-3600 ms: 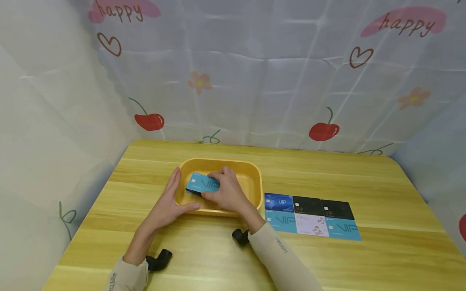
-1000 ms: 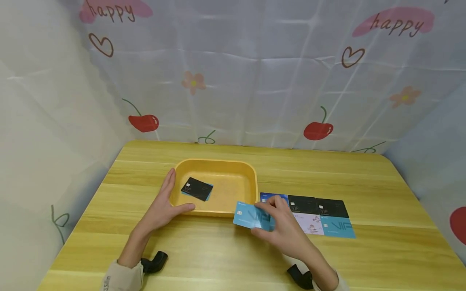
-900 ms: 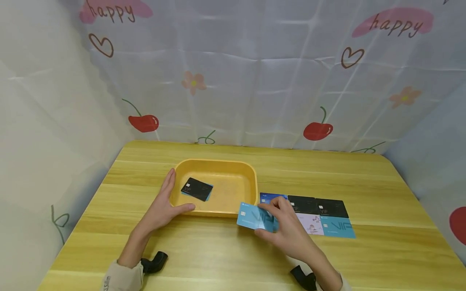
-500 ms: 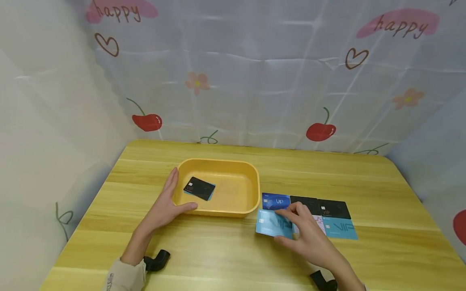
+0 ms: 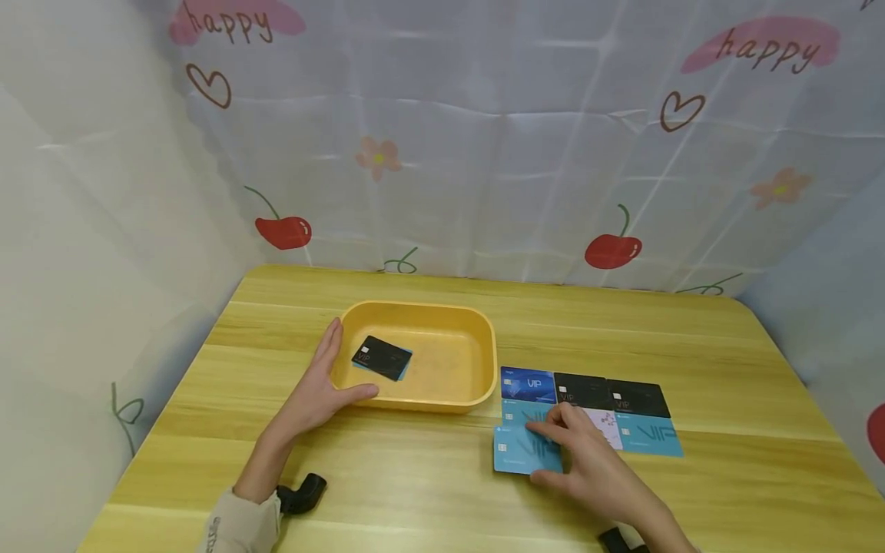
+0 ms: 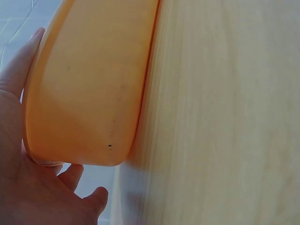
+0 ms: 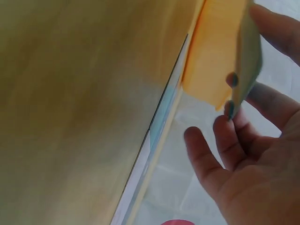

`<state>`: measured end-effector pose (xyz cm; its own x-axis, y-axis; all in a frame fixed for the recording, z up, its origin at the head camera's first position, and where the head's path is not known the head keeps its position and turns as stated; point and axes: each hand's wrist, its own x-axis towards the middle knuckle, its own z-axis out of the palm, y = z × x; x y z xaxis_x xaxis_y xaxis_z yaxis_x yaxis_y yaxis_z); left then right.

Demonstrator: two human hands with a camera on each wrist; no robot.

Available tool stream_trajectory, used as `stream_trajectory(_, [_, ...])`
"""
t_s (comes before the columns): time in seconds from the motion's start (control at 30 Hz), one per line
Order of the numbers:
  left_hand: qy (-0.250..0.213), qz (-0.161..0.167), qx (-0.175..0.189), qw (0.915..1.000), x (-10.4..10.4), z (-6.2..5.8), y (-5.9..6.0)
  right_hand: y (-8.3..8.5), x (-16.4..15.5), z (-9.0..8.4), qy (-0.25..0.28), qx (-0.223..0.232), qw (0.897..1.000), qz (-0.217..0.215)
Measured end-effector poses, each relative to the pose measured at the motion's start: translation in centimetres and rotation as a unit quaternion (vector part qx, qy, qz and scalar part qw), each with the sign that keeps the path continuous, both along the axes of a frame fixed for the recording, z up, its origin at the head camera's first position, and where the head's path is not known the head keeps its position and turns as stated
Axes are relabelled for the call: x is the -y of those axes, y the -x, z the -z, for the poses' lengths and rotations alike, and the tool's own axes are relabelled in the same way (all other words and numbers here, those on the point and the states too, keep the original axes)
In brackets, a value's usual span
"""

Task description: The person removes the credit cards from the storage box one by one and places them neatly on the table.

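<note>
My left hand rests against the left end of a yellow tray. Its fingers lie along the side and the thumb reaches the front rim. Inside the tray, a black VIP card covers most of a blue one. My right hand pinches a light blue VIP card by its right part, between thumb and fingers. In the head view that card overlaps the lower edge of a matching light blue card in the laid-out block. The right wrist view shows the pinched card nearly edge-on.
Right of the tray lie two rows of cards edge to edge: a dark blue card, black cards, a partly hidden pale flowered card and another light blue card. A printed curtain closes the table's back.
My right hand has carried the light blue card from over the tray rightward, then toward me, to the near side of the block. The black card in the tray is uncovered; my left hand stays.
</note>
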<state>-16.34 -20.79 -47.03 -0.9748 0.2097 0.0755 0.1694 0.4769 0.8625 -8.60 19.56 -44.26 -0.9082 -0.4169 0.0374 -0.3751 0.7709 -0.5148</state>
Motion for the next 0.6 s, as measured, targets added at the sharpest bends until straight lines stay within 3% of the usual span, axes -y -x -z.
stream_trajectory(0.23, [0.001, 0.001, 0.000, 1.0000, -0.1, 0.0, 0.0, -0.1, -0.7, 0.6, -0.004, 0.002, 1.000, -0.021])
stream_trajectory(0.6, [-0.004, 0.006, -0.002, 1.0000, 0.0, 0.1, -0.1, -0.4, -0.6, 1.3, -0.051, -0.001, 0.999, -0.019])
